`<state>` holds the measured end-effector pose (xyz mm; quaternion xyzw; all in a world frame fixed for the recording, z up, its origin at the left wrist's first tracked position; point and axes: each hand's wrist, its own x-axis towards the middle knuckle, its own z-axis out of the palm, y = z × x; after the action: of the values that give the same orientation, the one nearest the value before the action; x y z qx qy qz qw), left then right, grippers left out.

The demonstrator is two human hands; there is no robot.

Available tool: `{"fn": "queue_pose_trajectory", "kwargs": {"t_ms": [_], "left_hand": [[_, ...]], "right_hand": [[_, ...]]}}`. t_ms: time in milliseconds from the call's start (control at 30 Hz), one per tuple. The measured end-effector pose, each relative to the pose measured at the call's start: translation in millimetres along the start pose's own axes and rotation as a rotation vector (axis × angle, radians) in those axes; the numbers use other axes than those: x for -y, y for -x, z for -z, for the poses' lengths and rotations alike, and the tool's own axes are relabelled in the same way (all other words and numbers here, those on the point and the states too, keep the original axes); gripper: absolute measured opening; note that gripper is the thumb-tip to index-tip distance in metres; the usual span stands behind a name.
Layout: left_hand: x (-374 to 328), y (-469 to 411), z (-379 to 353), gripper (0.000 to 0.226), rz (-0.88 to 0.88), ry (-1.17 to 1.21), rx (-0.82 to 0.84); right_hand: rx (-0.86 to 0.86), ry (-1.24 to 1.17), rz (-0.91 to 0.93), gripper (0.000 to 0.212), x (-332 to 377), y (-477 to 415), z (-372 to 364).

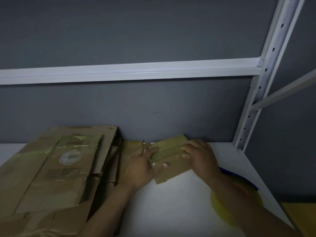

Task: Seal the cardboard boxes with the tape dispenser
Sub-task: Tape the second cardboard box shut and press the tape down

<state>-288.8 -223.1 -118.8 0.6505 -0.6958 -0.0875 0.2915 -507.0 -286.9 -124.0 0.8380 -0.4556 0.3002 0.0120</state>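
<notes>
One flat box (171, 151), centre frame, above the shelf (171, 206). Two hands clamp its ends: left hand (142, 166), right hand (200, 156). One stack (51, 168) of flattened boxes lower left; count unclear. One blurred yellow item (220, 208) under the right forearm.

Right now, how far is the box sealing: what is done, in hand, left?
Done: nothing looks sealed; the flattened boxes lie stacked on the shelf. In hand: the left hand and right hand grip one small flat cardboard piece. Left: fold it up and tape it; a blurred yellow thing under the right forearm may or may not be the dispenser.
</notes>
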Motion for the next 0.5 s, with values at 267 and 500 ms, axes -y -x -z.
{"fn": "queue_pose_trajectory", "kwargs": {"t_ms": [267, 500], "left_hand": [[-15, 9, -20, 0.079, -0.109, 0.026, 0.013], [-39, 16, -52, 0.043, -0.16, -0.094, -0.202]], "right_hand": [[0.336, -0.096, -0.215, 0.056, -24, 12, 39], [0.435, -0.167, -0.671, 0.047, -61, 108, 70]]}}
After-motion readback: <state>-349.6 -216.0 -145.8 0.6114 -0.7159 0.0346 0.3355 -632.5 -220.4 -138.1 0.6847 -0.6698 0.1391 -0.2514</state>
